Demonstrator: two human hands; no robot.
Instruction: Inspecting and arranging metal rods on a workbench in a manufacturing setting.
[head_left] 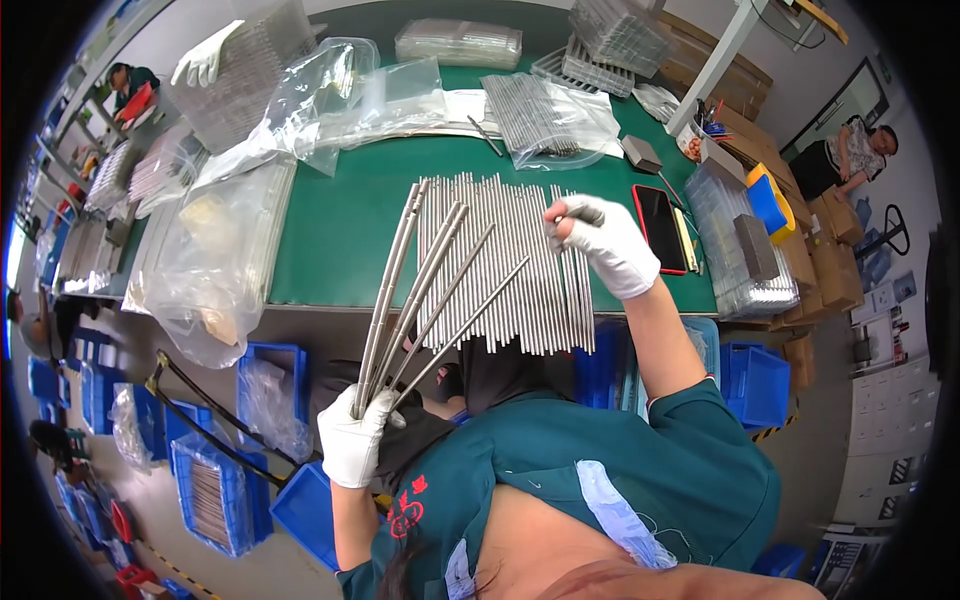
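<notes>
My left hand [354,440], in a white glove, is closed around the lower ends of several thin metal rods [391,292]. They fan upward and to the right from my fist. A wide row of similar loose rods [520,260] lies side by side on the green table [330,235], with the near ends reaching past its front edge. Over the right part of that row is my right hand [608,245], in a white glove with bare fingertips. Its thumb and fingers are pinched together; whether a rod is between them is too small to tell.
A phone [658,228] in a red case lies right of the rods. Plastic bags [215,255] cover the table's left side. More rods [530,115] sit under clear plastic at the back. Stacked clear trays [715,225] stand at right. Blue bins [755,385] are on the floor.
</notes>
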